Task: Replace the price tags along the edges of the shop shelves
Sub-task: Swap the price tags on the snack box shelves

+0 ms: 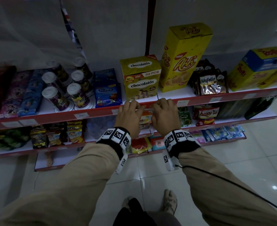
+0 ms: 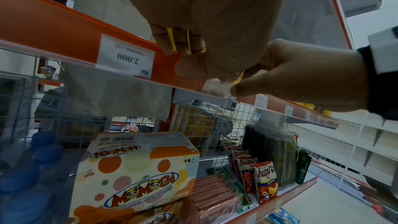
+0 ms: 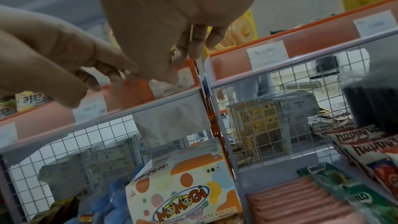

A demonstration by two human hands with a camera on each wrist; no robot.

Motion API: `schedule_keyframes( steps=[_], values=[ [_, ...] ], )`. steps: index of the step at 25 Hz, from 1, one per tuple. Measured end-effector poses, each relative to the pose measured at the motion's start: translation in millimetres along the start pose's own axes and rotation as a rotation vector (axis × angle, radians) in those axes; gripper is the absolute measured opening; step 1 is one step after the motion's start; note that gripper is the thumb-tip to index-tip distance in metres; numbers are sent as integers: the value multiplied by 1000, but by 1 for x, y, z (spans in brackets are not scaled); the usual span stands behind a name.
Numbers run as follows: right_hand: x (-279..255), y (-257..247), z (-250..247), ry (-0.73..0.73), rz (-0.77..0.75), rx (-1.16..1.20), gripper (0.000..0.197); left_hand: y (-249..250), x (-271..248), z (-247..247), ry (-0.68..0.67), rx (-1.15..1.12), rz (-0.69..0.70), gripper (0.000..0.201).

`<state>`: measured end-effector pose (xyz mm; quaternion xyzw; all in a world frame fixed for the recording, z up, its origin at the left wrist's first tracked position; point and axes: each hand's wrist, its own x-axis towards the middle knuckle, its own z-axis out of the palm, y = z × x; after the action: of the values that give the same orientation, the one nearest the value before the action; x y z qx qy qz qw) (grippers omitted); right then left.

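Note:
The red shelf edge rail (image 1: 102, 111) runs below a yellow chocolatos box (image 1: 141, 79). Both hands meet on it there. My left hand (image 1: 131, 110) curls its fingers over the rail's top edge, thumb pressed on the front (image 2: 189, 69). My right hand (image 1: 163, 110) pinches a small pale price tag (image 2: 214, 85) between thumb and fingers at the rail's lower lip. In the right wrist view the thumb lies on that tag (image 3: 174, 83). The hands hide most of the tag in the head view.
Other tags sit in the rail, one reading Rp. 2.000 (image 2: 127, 57) to the left. A tall yellow box (image 1: 181, 59) and cups (image 1: 76, 97) crowd the shelf. A Momogi box (image 2: 137, 176) stands below, against wire mesh (image 3: 280, 108). Tiled floor (image 1: 232, 160) lies behind me.

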<state>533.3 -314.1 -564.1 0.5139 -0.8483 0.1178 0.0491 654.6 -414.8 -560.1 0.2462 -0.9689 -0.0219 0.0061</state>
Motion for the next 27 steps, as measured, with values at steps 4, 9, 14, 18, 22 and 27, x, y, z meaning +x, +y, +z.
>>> schedule_keyframes(
  steps=[4,9,14,18,22,27],
  values=[
    [3,0,1,20,-33,19,28,0,1,-1,4,-12,-11,70],
    [13,9,-5,39,48,286,16,-2,0,-1,59,-149,-66,55],
    [19,4,-17,184,346,977,12,-6,7,-5,147,-403,-147,41],
    [21,-6,-15,82,505,1345,19,-4,7,-2,175,-498,-164,38],
    [15,-13,-12,52,500,1454,13,-2,7,2,243,-551,-186,28],
    [16,-1,-12,69,375,1202,15,-6,8,0,260,-601,-196,23]
  ],
)
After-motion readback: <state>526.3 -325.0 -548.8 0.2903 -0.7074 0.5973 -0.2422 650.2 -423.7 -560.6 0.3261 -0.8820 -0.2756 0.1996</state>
